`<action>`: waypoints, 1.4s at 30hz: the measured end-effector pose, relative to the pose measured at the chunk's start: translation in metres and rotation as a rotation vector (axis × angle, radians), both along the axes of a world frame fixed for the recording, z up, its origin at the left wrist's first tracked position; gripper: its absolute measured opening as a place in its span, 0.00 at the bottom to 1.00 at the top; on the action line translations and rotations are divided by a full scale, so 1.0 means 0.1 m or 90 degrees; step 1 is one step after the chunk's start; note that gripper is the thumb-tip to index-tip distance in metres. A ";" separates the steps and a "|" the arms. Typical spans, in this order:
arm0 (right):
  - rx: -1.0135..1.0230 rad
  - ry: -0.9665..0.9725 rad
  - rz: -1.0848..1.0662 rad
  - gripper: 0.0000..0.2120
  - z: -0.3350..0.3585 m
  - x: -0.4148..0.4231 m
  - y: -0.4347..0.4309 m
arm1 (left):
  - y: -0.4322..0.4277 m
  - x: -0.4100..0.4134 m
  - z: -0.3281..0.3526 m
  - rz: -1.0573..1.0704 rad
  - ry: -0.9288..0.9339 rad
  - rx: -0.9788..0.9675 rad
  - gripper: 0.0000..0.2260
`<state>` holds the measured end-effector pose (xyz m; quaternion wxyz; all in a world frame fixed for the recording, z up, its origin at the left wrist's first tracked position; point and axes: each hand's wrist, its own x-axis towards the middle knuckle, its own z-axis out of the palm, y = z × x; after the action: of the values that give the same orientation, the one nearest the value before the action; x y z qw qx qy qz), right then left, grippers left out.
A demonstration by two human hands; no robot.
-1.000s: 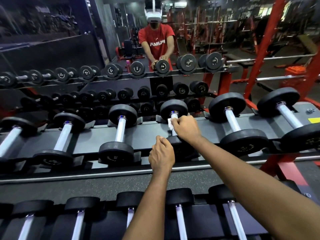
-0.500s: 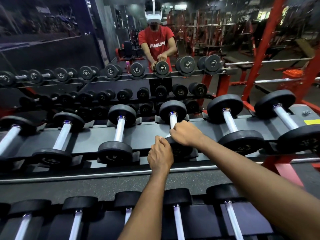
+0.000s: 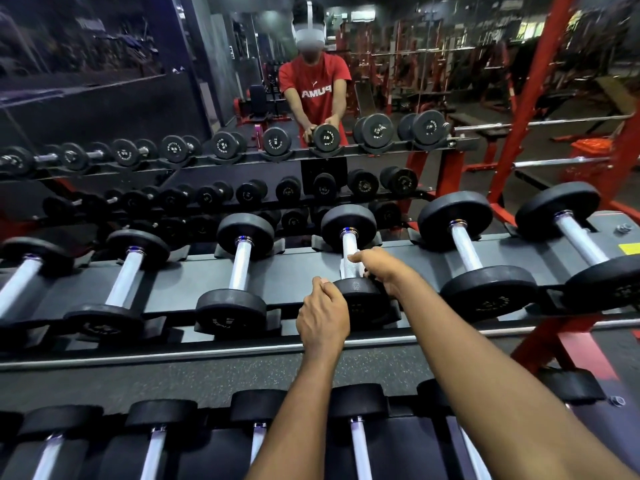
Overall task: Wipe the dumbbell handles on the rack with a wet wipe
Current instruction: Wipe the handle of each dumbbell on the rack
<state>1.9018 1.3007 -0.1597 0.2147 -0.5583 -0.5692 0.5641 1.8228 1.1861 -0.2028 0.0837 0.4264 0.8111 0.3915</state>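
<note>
On the upper shelf of the rack (image 3: 180, 271), fourth from the left, lies the dumbbell (image 3: 348, 225) that is being cleaned, its handle (image 3: 349, 245) pointing away from the person. The white wipe (image 3: 346, 266) is wrapped round the near part of the handle, and the right hand (image 3: 381, 270) grasps it there with fingers curled over the top, so the wet cloth is pressed on the metal from all sides. I judge that such a hold lets the hand slide or twist along the bar. The left hand (image 3: 323, 318) is clenched, with the thumb on top, and touches the left edge of the near head (image 3: 362, 297). Probably it steadies the weight so it does not roll in its cradle, but I cannot tell if the fingers really hold the rim. The far part of the handle is bare. Other dumbbells lie just beside, one to the left (image 3: 240, 268) and one to the right (image 3: 465, 249), each in its own cradle. A lower row (image 3: 358, 445) runs under the arms, and a mirror (image 3: 398, 81) stands behind the rack.
</note>
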 end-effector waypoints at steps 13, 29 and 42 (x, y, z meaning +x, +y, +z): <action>0.023 -0.027 -0.007 0.22 -0.05 -0.10 0.11 | 0.01 0.01 0.01 -0.010 0.016 -0.010 0.16; 0.164 -0.206 -0.034 0.29 -0.15 -0.09 0.21 | -0.03 0.02 0.07 -0.005 -0.021 -0.023 0.17; 0.004 0.038 0.025 0.21 -0.18 0.03 0.10 | 0.01 0.01 0.02 -0.001 0.006 -0.008 0.15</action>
<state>1.9048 1.3111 -0.1780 0.2223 -0.5294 -0.5753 0.5826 1.8234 1.1867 -0.2010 0.0829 0.4287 0.8135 0.3842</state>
